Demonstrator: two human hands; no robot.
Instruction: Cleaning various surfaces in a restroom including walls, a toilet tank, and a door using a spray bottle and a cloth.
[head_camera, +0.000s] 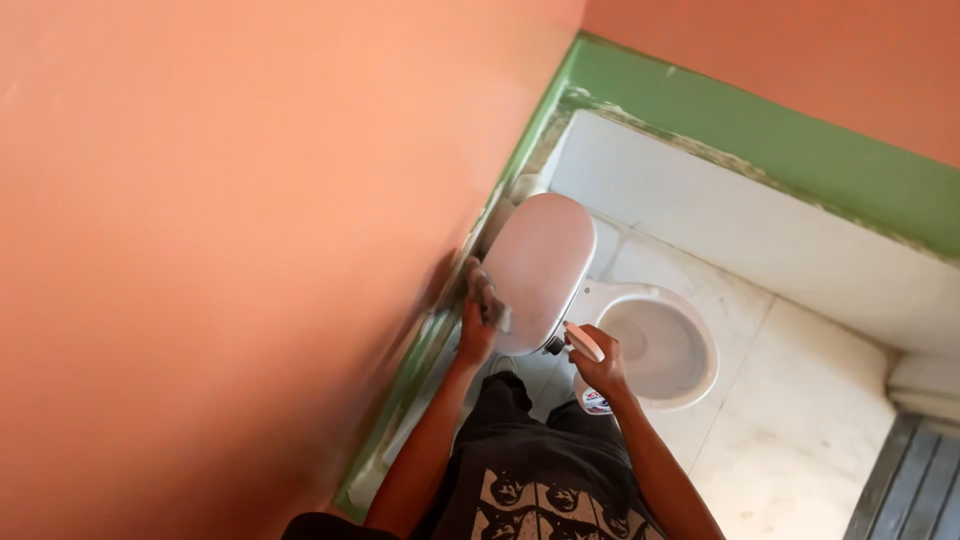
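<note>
Left hand (476, 325): it is closed around a grey cloth (487, 293) and presses it on the left edge of the raised toilet lid (538, 270), on the side near the wall.
Right hand (598, 366): the fingers are wrapped around a white spray bottle (587, 372); the bottle hangs just beside the front edge of the bowl.
Toilet lid: it stands open, pale pink-white, with its lower rim above the hinge.
Toilet bowl (660, 345): white, open, to the right of the lid; its rim is near the right hand.
Orange wall (220, 230): very close on the left; only a narrow gap stays between it and the lid.
Green border (780, 140): it runs along the foot of the walls.
White tiled floor (800, 300): wide and free to the right of the bowl.
</note>
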